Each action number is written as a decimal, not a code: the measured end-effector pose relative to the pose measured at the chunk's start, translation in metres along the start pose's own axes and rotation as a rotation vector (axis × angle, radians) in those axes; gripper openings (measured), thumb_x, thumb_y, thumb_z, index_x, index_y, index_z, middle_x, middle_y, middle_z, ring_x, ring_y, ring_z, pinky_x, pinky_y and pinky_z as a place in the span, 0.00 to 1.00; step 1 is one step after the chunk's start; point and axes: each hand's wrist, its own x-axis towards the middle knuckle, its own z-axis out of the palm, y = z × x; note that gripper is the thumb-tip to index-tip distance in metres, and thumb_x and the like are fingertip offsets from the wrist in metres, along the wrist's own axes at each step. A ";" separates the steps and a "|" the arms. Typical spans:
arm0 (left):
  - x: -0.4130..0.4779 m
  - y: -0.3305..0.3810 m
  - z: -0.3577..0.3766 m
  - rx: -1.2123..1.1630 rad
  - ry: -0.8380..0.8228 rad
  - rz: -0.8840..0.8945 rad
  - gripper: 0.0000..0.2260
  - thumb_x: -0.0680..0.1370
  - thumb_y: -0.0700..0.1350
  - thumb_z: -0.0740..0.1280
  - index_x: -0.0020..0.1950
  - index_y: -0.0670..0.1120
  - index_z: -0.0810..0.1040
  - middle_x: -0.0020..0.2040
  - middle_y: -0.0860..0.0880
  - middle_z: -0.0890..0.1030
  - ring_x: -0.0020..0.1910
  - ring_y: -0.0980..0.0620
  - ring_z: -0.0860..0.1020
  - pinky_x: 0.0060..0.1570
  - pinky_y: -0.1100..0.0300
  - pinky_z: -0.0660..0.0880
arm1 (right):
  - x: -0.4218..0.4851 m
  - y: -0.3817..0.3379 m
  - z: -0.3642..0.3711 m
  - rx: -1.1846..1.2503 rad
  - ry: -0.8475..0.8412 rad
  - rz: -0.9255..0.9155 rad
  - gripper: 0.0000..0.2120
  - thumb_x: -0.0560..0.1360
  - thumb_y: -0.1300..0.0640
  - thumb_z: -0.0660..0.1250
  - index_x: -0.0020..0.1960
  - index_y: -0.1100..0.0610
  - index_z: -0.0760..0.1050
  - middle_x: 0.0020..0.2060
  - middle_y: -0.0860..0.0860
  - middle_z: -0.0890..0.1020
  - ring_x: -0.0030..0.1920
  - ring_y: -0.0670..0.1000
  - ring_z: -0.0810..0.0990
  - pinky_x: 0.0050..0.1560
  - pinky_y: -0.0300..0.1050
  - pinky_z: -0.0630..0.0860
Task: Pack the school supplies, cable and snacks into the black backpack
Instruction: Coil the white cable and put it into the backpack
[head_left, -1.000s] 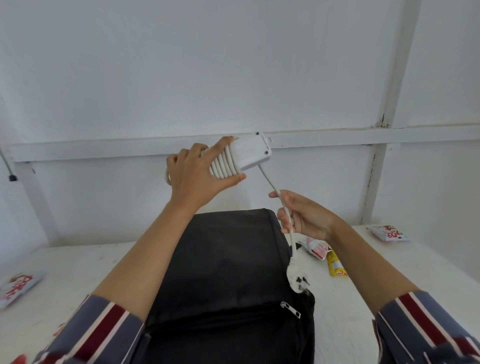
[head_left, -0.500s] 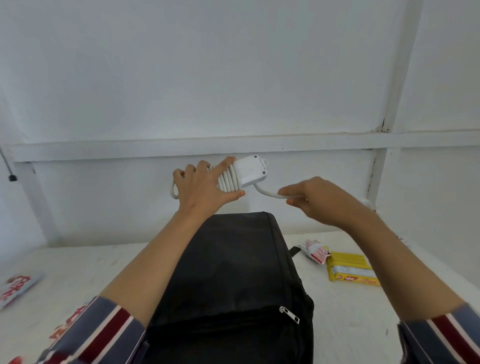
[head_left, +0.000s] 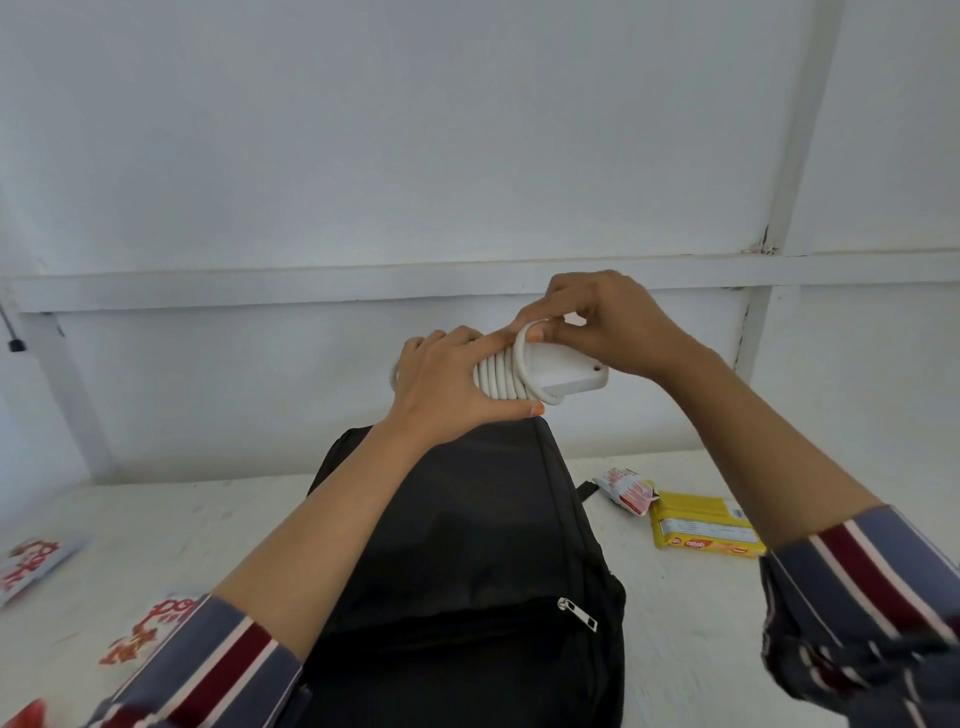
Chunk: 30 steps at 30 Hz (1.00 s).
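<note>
In the middle of the frame, the left hand (head_left: 447, 384) clamps the white cable (head_left: 501, 376) coiled round its white rectangular plastic block (head_left: 563, 371), thumb beneath. The right hand (head_left: 602, 322) pinches the last turn at the block's upper edge. Best tuck that end under a neighbouring loop while the left pins the coils, lest they spring loose. Below lies the black fabric backpack (head_left: 467, 519), front zip (head_left: 576, 613) apparently closed. Right of it, a yellow biscuit packet (head_left: 701, 527) and red-and-white snack sachet (head_left: 626, 491) lie on the white surface (head_left: 675, 623).
</note>
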 end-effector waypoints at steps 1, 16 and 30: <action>-0.001 0.000 0.001 -0.044 0.016 0.012 0.39 0.57 0.75 0.62 0.62 0.56 0.76 0.50 0.53 0.80 0.47 0.51 0.76 0.50 0.55 0.68 | 0.000 0.002 0.003 0.081 -0.003 0.036 0.08 0.74 0.52 0.68 0.50 0.41 0.80 0.38 0.45 0.77 0.35 0.44 0.71 0.37 0.41 0.67; -0.016 -0.010 0.007 0.009 -0.025 0.141 0.37 0.65 0.77 0.52 0.70 0.66 0.51 0.53 0.48 0.78 0.49 0.47 0.77 0.52 0.51 0.71 | 0.007 0.027 0.013 0.870 -0.257 0.538 0.05 0.70 0.66 0.70 0.43 0.58 0.82 0.37 0.50 0.85 0.39 0.47 0.84 0.38 0.37 0.80; -0.019 -0.005 0.009 -0.194 -0.064 0.058 0.30 0.67 0.71 0.56 0.67 0.69 0.53 0.52 0.50 0.77 0.47 0.53 0.75 0.51 0.55 0.74 | -0.024 0.039 0.056 1.544 -0.010 0.730 0.13 0.79 0.65 0.52 0.49 0.62 0.76 0.39 0.53 0.83 0.39 0.47 0.82 0.37 0.37 0.78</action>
